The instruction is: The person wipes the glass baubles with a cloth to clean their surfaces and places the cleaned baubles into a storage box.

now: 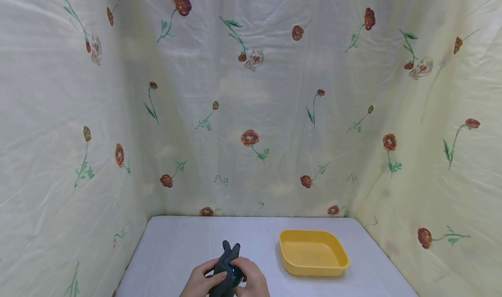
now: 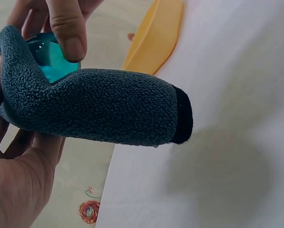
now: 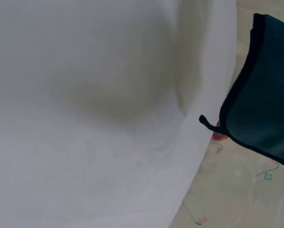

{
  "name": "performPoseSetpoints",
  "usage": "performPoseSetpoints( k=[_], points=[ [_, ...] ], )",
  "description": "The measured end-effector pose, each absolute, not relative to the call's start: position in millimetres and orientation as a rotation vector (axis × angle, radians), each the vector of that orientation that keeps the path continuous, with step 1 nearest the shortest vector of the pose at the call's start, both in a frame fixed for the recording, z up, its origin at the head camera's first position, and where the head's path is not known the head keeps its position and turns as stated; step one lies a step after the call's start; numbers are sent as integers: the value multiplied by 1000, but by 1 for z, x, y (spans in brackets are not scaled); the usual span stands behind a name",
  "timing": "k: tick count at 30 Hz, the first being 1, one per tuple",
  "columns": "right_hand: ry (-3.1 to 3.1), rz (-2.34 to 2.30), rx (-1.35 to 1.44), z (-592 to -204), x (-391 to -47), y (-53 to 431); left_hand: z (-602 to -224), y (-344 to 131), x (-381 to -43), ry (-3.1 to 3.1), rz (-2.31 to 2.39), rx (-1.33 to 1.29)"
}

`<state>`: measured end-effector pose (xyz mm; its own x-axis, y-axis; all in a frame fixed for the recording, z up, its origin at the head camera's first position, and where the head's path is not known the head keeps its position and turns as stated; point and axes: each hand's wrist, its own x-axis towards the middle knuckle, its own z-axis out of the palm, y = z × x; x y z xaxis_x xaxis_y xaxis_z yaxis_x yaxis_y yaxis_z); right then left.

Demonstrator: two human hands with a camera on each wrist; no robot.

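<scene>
A dark grey-teal cloth [image 1: 222,268] with black edging is bunched between both hands, low in the middle of the head view. Folded partly around a shiny teal glassy object [image 2: 53,59], it hides much of that object; the exact kind cannot be told. My left hand [image 1: 201,281] grips the cloth from the left, thumb across its front. From the right, my right hand [image 1: 254,277] holds the glassy object, with a fingertip [image 2: 75,49] on its surface. One fold of the cloth [image 2: 113,107] hangs out over the table, and its edge shows in the right wrist view [image 3: 260,95].
A yellow rectangular tray [image 1: 313,271] stands on the white-covered table [image 1: 172,244], right of the hands. Flower-printed curtains [image 1: 274,114] enclose the table at the back and on both sides.
</scene>
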<state>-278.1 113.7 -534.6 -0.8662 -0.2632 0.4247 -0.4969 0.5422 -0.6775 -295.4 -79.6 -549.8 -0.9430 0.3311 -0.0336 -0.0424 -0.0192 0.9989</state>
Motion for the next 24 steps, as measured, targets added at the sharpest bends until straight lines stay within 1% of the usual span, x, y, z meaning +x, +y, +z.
performPoseSetpoints(
  k=[5, 14, 18, 24],
  points=[
    [-2420, 1038, 683, -539, -274, 113, -550, -79, -297, 1991, 2046, 303],
    [-2153, 877, 704, -551, -277, 110, -544, -78, -295, 1962, 2041, 282],
    [-2159, 883, 708, -552, -277, 110, -544, -79, -295, 1958, 2034, 282],
    [-2282, 1032, 672, -548, -272, 111, -545, -79, -296, 1970, 2025, 282]
  ],
)
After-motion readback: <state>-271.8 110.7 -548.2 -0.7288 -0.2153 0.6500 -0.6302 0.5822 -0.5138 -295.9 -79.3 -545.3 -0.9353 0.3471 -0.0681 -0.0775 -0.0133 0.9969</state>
